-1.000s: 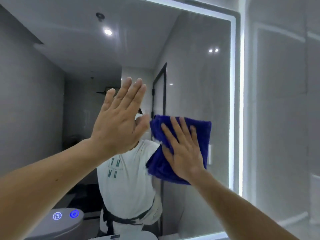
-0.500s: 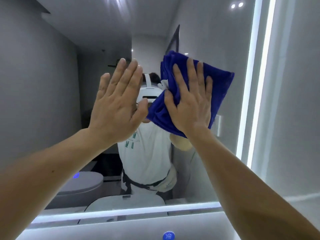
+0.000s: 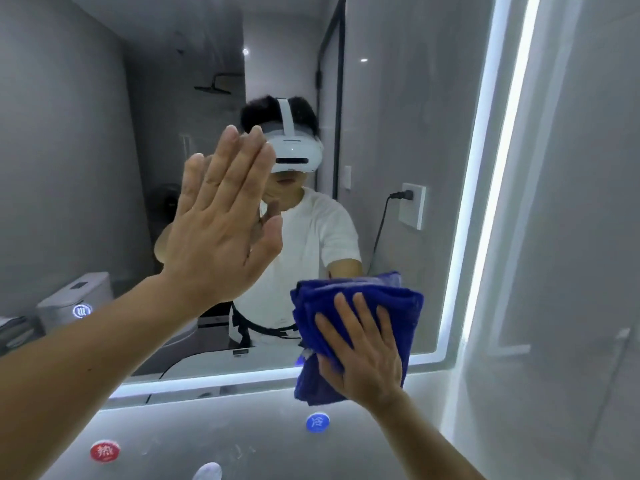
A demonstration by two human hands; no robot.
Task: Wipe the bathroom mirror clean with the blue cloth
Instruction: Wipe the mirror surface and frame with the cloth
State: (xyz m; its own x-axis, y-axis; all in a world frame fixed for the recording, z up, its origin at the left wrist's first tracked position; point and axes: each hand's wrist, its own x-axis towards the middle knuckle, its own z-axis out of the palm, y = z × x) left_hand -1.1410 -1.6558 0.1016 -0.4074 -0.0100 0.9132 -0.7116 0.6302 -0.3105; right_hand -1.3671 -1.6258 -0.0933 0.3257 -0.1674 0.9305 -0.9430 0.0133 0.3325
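Note:
The bathroom mirror (image 3: 415,133) fills most of the view, edged by a lit white strip on the right and bottom. My right hand (image 3: 363,351) presses the folded blue cloth (image 3: 398,306) flat against the glass at the mirror's lower right corner, fingers straight and spread. The cloth hangs over the bottom light strip. My left hand (image 3: 221,226) lies flat against the glass near the middle, fingers straight and together, holding nothing. A person in a white shirt and a white headset shows as a reflection behind both hands.
Below the mirror, a grey wall panel carries a blue round button (image 3: 317,422) and a red round button (image 3: 105,452). A grey tiled wall (image 3: 571,237) stands to the right. The reflection shows a toilet, a wall socket with a black cord, and a dark-framed door.
My right hand has slid the blue cloth down from the upper part of the mirror to its lower right corner. The view has tilted downward. My left hand stays flat on the glass.

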